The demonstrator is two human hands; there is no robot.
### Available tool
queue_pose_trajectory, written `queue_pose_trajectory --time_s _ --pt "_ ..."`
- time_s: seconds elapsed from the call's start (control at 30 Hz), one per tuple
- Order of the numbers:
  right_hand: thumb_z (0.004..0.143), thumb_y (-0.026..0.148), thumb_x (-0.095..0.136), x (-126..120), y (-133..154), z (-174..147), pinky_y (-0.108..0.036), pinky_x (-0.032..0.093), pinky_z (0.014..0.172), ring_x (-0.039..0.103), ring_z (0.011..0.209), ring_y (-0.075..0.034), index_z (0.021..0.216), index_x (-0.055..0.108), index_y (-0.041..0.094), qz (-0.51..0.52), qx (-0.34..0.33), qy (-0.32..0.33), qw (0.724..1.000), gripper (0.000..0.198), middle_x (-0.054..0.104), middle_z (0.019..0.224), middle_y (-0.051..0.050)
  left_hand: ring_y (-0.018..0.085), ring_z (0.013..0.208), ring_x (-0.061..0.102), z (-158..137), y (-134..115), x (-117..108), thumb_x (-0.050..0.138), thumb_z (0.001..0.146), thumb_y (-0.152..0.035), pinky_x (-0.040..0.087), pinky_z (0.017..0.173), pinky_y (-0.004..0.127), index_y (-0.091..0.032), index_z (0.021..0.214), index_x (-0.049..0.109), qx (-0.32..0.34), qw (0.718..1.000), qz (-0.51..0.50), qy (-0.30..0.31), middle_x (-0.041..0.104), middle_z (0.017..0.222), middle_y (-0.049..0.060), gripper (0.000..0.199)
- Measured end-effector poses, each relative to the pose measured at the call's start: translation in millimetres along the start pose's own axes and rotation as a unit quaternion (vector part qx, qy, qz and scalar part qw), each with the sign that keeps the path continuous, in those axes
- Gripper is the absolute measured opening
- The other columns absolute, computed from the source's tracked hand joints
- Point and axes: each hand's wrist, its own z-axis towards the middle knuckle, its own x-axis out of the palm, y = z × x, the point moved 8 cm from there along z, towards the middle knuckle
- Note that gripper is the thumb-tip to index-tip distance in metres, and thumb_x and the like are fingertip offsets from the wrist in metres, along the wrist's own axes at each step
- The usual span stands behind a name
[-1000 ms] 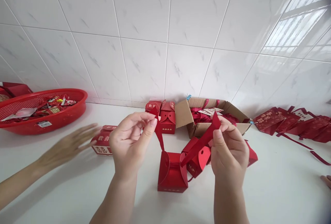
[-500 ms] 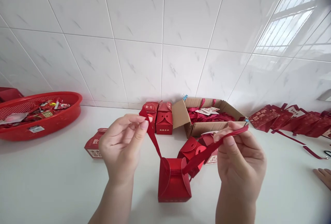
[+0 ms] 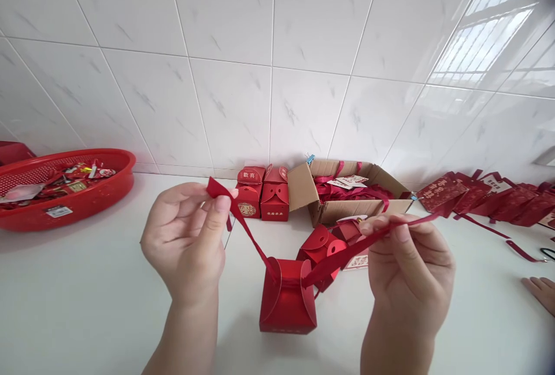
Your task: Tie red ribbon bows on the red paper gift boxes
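A small red gift box [image 3: 288,305] is in front of me, its curved flaps folded up at the top. A red ribbon [image 3: 251,235] runs through the top of the box and rises on both sides in a V. My left hand [image 3: 188,236] pinches one ribbon end between thumb and fingers, up and left of the box. On the other side my right hand [image 3: 410,271] pinches the other length, with its tip sticking out past the fingers. Just behind the box lies another red box [image 3: 318,248], tilted, with round holes in its flaps.
At the back stand red boxes [image 3: 274,204] beside an open cardboard carton [image 3: 364,211] of ribbons and cards. A red plastic basket [image 3: 87,204] of wrapped sweets is at left. Red bags [image 3: 446,190] line the right; another person's hand [image 3: 540,291] rests at the right edge.
My hands have drawn farther apart, the left one moving left and the right one slightly right. The ribbon is stretched wider, and the box appears slightly higher and to the left.
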Motion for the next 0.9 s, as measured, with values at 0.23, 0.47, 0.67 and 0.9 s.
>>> queue_pose_trajectory --time_s 0.23,0.47,0.67,0.9 --pt "0.082 0.022 0.066 10 -11 1 -0.032 0.056 0.061 0.066 0.066 -0.016 0.083 0.066 0.023 0.027 0.059 0.022 0.998 0.002 0.067 0.072 0.001 0.014 0.072 0.068 4 3 2 0.074 0.073 -0.015 0.055 0.072 0.030 -0.031 0.087 0.069 -0.034 0.999 -0.019 0.023 0.071 0.076 -0.005 0.023" --pt "0.081 0.019 0.066 35 -27 -11 -0.023 0.054 0.054 0.063 0.055 -0.011 0.078 0.065 0.022 -0.021 0.174 0.039 0.984 0.004 0.067 0.062 0.003 0.013 0.072 0.065 -11 10 30 0.071 0.075 -0.012 0.052 0.066 0.025 -0.022 0.081 0.068 -0.044 0.987 -0.027 0.150 0.069 0.076 -0.001 0.012" --pt "0.081 0.021 0.066 51 -39 -21 -0.024 0.056 0.057 0.066 0.059 -0.013 0.086 0.072 0.023 -0.092 0.175 0.126 0.972 0.008 0.072 0.072 -0.001 0.014 0.077 0.060 -40 9 66 0.063 0.080 -0.006 0.050 0.068 0.028 -0.023 0.083 0.066 -0.042 0.946 0.010 0.322 0.066 0.080 0.000 0.018" --pt "0.087 0.028 0.060 63 -47 -25 -0.021 0.054 0.061 0.064 0.066 -0.012 0.091 0.070 0.022 -0.073 0.197 0.257 0.943 0.013 0.066 0.071 -0.001 0.015 0.089 0.057 -39 21 65 0.070 0.077 -0.016 0.050 0.068 0.026 -0.027 0.110 0.058 -0.069 0.947 0.092 0.299 0.059 0.101 0.003 0.037"
